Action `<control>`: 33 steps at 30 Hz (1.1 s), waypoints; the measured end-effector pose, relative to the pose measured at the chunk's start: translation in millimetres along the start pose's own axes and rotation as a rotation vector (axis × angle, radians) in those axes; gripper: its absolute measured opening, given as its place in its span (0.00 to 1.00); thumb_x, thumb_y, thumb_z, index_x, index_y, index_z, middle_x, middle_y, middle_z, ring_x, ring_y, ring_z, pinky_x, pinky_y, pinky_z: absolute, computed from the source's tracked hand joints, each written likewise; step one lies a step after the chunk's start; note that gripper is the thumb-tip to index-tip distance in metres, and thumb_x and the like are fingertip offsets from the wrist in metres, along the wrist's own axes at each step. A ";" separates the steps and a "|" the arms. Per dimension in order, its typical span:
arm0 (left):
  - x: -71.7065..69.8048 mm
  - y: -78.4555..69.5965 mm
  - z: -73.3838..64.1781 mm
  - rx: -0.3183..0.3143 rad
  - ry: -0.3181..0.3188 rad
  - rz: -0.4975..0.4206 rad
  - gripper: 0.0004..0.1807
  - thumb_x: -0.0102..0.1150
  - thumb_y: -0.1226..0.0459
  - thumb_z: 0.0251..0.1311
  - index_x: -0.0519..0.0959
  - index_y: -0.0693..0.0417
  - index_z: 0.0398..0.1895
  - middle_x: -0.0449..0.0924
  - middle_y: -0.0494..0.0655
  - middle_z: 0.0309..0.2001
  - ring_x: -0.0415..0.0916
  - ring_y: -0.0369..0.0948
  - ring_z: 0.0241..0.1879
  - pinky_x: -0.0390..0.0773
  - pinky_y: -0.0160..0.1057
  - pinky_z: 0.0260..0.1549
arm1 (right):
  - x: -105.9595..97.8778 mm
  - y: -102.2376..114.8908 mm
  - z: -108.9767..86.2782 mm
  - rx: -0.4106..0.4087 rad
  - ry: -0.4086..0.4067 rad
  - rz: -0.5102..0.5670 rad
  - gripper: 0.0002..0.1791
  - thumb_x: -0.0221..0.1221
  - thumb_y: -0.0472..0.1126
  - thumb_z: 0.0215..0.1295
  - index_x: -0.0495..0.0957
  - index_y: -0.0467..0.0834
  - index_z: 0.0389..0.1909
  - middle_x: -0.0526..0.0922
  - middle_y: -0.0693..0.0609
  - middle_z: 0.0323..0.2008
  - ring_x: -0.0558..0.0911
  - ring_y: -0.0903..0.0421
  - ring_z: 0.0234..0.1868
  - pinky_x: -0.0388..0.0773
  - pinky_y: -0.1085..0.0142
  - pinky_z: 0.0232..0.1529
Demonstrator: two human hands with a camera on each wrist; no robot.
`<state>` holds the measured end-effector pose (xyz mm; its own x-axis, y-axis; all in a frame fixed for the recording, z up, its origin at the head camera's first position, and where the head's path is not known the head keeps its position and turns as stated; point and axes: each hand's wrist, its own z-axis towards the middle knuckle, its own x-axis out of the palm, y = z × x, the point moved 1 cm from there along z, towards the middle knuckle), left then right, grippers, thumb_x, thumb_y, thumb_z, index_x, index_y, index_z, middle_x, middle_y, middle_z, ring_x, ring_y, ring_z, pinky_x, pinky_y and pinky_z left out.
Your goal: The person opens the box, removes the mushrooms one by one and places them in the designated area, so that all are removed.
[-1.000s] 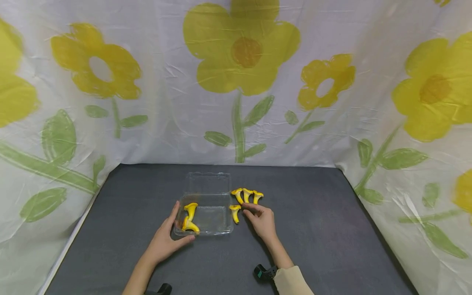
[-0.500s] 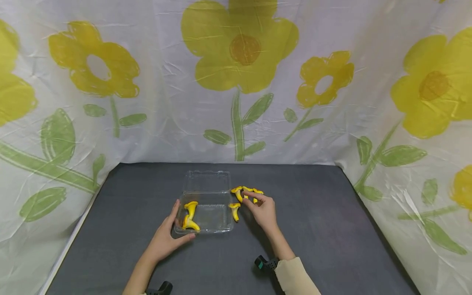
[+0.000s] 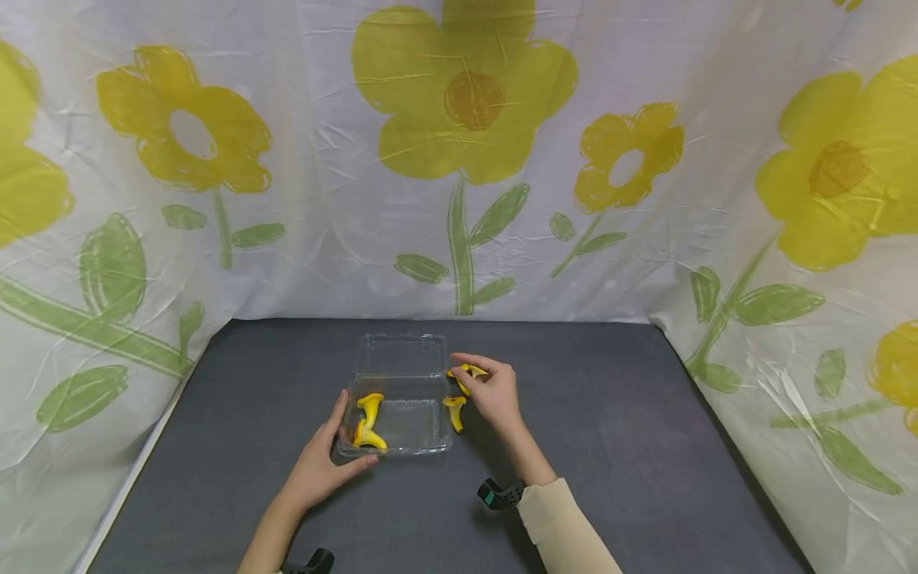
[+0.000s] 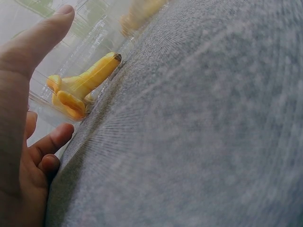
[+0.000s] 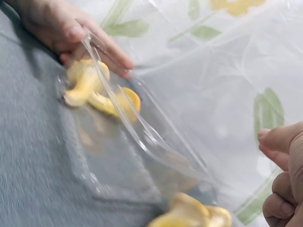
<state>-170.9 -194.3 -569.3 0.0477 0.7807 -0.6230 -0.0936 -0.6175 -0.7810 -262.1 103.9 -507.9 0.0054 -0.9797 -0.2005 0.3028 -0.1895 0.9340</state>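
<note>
A clear plastic clamshell box [image 3: 419, 426] lies with its lid [image 3: 402, 355] folded back. Two yellow chanterelle mushrooms, an upper one [image 3: 370, 408] and a lower one [image 3: 367, 436], lie in its left part. My left hand [image 3: 320, 466] rests around the near left corner, thumb along the front and straight fingers along the left side. My right hand [image 3: 495, 396] is over the mushrooms [image 3: 462, 384] at the box's right, partly hiding them. In the right wrist view, nothing shows between its thumb and forefinger [image 5: 277, 142]. Another mushroom [image 3: 454, 414] lies against the box's right side.
A dark grey cloth [image 3: 645, 478] covers the table. At its back and sides hangs a white curtain [image 3: 323, 199] printed with yellow flowers. A black wrist band [image 3: 500, 494] sits on my right arm below a beige sleeve [image 3: 562, 526].
My right hand has moved away from me and slightly left over the back mushrooms, covering more of them. The left hand, the box and the mushrooms inside stay in place.
</note>
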 end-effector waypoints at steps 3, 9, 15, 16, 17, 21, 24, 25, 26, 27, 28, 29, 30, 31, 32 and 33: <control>0.7 1.1 0.2 0.002 0.002 -0.001 0.67 0.79 0.45 0.58 0.40 0.45 0.89 0.71 0.45 0.43 0.68 0.51 0.53 0.71 0.61 0.54 | 11.9 -1.1 0.9 0.011 0.029 0.023 0.14 0.70 0.31 0.68 0.89 0.35 0.53 0.90 0.36 0.49 0.56 0.70 0.08 0.56 0.71 0.15; 1.9 3.6 1.2 0.006 0.004 -0.012 0.66 0.78 0.44 0.58 0.41 0.44 0.89 0.75 0.57 0.59 0.70 0.56 0.60 0.71 0.69 0.59 | 37.2 1.4 -0.1 0.018 0.128 0.001 0.15 0.70 0.35 0.70 0.89 0.40 0.56 0.89 0.41 0.52 0.55 0.69 0.07 0.59 0.71 0.15; 2.3 4.6 1.3 0.018 -0.010 -0.018 0.66 0.78 0.45 0.58 0.42 0.46 0.89 0.75 0.56 0.59 0.70 0.57 0.61 0.69 0.73 0.60 | 60.5 9.3 -0.7 0.012 0.226 -0.093 0.17 0.70 0.39 0.71 0.88 0.41 0.58 0.91 0.42 0.46 0.53 0.67 0.07 0.58 0.71 0.12; 2.3 4.8 1.2 0.018 -0.009 -0.018 0.66 0.78 0.45 0.59 0.42 0.46 0.89 0.75 0.57 0.61 0.70 0.58 0.62 0.68 0.74 0.60 | 63.9 10.0 -0.7 0.008 0.243 -0.108 0.17 0.70 0.40 0.71 0.88 0.41 0.58 0.91 0.39 0.40 0.53 0.66 0.07 0.57 0.71 0.12; 2.2 5.2 1.0 0.019 -0.008 -0.020 0.66 0.78 0.46 0.59 0.41 0.45 0.89 0.74 0.58 0.62 0.70 0.59 0.63 0.68 0.75 0.61 | 67.2 10.8 -0.5 0.004 0.260 -0.117 0.17 0.70 0.40 0.71 0.88 0.41 0.57 0.91 0.38 0.38 0.53 0.66 0.07 0.57 0.71 0.11; 1.5 5.5 0.1 0.021 0.003 -0.032 0.66 0.78 0.46 0.59 0.41 0.45 0.89 0.66 0.66 0.74 0.66 0.67 0.70 0.65 0.78 0.62 | 78.8 12.1 0.6 -0.009 0.325 -0.182 0.15 0.71 0.39 0.70 0.90 0.42 0.55 0.90 0.39 0.30 0.53 0.67 0.06 0.57 0.72 0.11; 0.7 5.2 -0.1 0.019 0.008 -0.037 0.65 0.77 0.45 0.60 0.41 0.45 0.89 0.59 0.67 0.79 0.63 0.69 0.73 0.64 0.78 0.62 | 87.3 12.3 1.8 -0.009 0.354 -0.224 0.14 0.71 0.38 0.69 0.90 0.43 0.53 0.92 0.44 0.39 0.54 0.67 0.06 0.58 0.73 0.12; 0.4 5.1 -0.1 0.016 0.008 -0.035 0.66 0.77 0.45 0.60 0.41 0.45 0.89 0.63 0.66 0.76 0.66 0.67 0.71 0.65 0.78 0.62 | 90.1 12.4 2.0 -0.010 0.359 -0.237 0.13 0.72 0.38 0.69 0.90 0.43 0.53 0.92 0.44 0.42 0.54 0.67 0.06 0.59 0.73 0.12; 0.1 5.1 -0.2 0.014 0.009 -0.034 0.66 0.77 0.45 0.60 0.41 0.45 0.89 0.67 0.65 0.73 0.68 0.65 0.69 0.66 0.77 0.61 | 92.9 12.3 2.3 -0.009 0.363 -0.247 0.13 0.72 0.38 0.69 0.91 0.43 0.53 0.92 0.45 0.44 0.55 0.67 0.06 0.59 0.73 0.12; -0.2 4.9 -0.2 0.011 0.008 -0.031 0.66 0.77 0.45 0.60 0.40 0.45 0.89 0.71 0.62 0.68 0.70 0.62 0.66 0.68 0.75 0.60 | 95.5 12.2 2.4 -0.005 0.369 -0.257 0.13 0.72 0.38 0.69 0.91 0.43 0.53 0.92 0.46 0.45 0.55 0.67 0.06 0.60 0.73 0.13; -0.4 4.8 -0.2 0.009 0.007 -0.026 0.66 0.78 0.45 0.59 0.40 0.45 0.89 0.74 0.59 0.63 0.70 0.60 0.63 0.69 0.73 0.59 | 97.9 11.9 2.5 0.000 0.377 -0.267 0.13 0.72 0.39 0.69 0.91 0.44 0.53 0.92 0.47 0.47 0.55 0.67 0.07 0.60 0.73 0.13; -0.4 4.7 -0.1 0.008 0.003 -0.023 0.66 0.78 0.45 0.59 0.41 0.45 0.89 0.75 0.55 0.58 0.71 0.57 0.60 0.71 0.71 0.58 | 100.1 11.3 2.6 0.003 0.383 -0.278 0.13 0.72 0.39 0.69 0.91 0.44 0.53 0.92 0.48 0.49 0.56 0.66 0.07 0.61 0.73 0.14; -0.3 4.8 0.1 0.007 0.004 -0.023 0.66 0.78 0.46 0.59 0.41 0.45 0.89 0.75 0.52 0.53 0.70 0.55 0.57 0.72 0.69 0.56 | 101.8 10.8 2.6 0.008 0.386 -0.288 0.13 0.72 0.40 0.69 0.91 0.45 0.53 0.91 0.49 0.50 0.57 0.65 0.08 0.61 0.73 0.14; -0.2 4.8 0.4 0.007 0.005 -0.021 0.66 0.78 0.45 0.59 0.41 0.45 0.89 0.74 0.49 0.50 0.70 0.53 0.56 0.72 0.66 0.55 | 103.2 10.2 2.6 0.010 0.386 -0.300 0.13 0.72 0.40 0.69 0.91 0.46 0.53 0.91 0.50 0.51 0.62 0.66 0.09 0.64 0.73 0.16; 0.0 4.8 0.6 0.009 0.007 -0.022 0.66 0.78 0.46 0.59 0.41 0.45 0.89 0.74 0.48 0.49 0.69 0.53 0.55 0.72 0.65 0.54 | 104.3 9.4 2.7 0.012 0.385 -0.314 0.13 0.72 0.41 0.69 0.91 0.46 0.53 0.91 0.51 0.51 0.69 0.66 0.13 0.68 0.74 0.19; 0.2 4.8 1.0 0.010 0.009 -0.023 0.66 0.78 0.45 0.59 0.41 0.45 0.89 0.73 0.48 0.48 0.69 0.53 0.55 0.72 0.63 0.54 | 105.2 8.7 2.7 0.013 0.381 -0.326 0.13 0.72 0.41 0.69 0.91 0.47 0.53 0.91 0.52 0.52 0.76 0.66 0.18 0.72 0.74 0.23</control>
<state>-172.3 -197.0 -573.2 0.0590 0.7939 -0.6052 -0.1026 -0.5982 -0.7948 -261.5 -1.0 -520.0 0.2609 -0.7763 -0.5738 0.3351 -0.4846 0.8080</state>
